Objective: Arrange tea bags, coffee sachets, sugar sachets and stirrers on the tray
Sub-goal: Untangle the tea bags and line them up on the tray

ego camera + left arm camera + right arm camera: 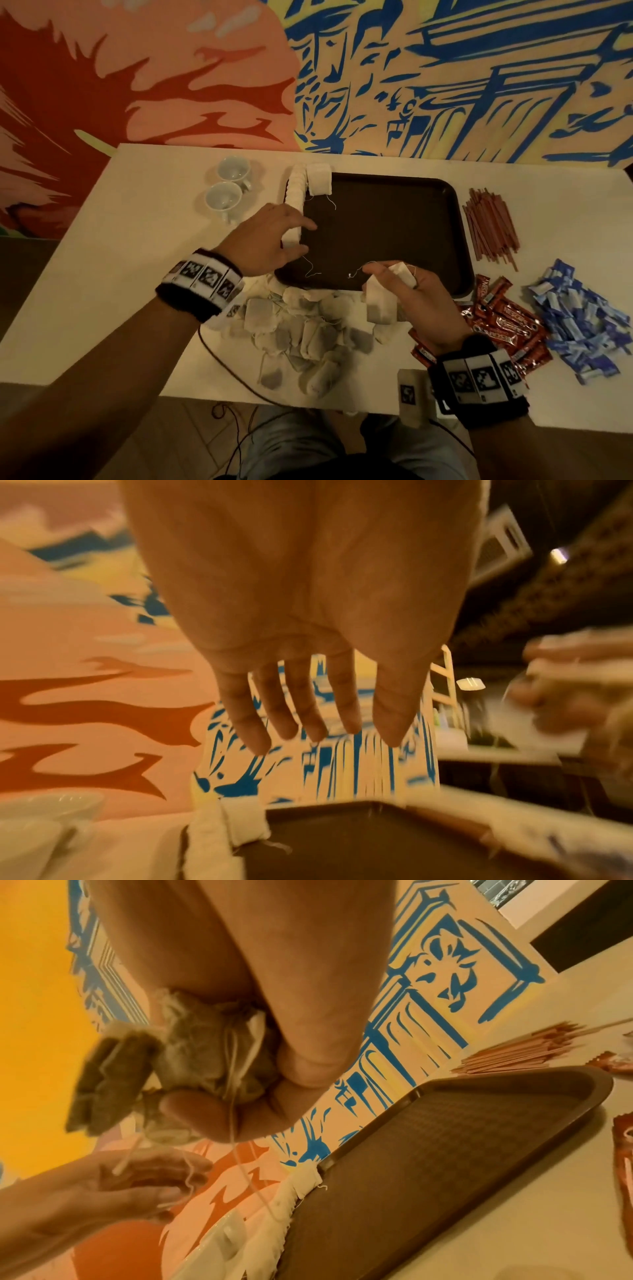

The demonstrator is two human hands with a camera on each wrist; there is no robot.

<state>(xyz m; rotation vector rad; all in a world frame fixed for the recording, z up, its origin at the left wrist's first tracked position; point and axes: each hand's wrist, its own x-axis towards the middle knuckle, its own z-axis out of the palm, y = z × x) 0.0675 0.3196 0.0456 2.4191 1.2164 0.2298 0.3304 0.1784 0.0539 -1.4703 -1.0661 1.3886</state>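
A dark brown tray (376, 222) lies on the white table. A row of white tea bags (296, 198) stands along its left edge, also in the left wrist view (212, 837). My left hand (301, 240) is at the near end of that row, fingers (318, 718) straight and holding nothing. At the tray's near edge my right hand (397, 281) grips a small bunch of tea bags (380, 305), bunched in its fingers in the right wrist view (205, 1064) with strings dangling. A loose pile of tea bags (308, 329) lies in front of the tray.
Red-brown stirrers (489, 226) lie right of the tray. Red coffee sachets (507, 322) and blue sugar sachets (579, 318) are heaped at the near right. Two white cups (226, 188) stand left of the tray. A cable (233, 373) runs off the table's front edge.
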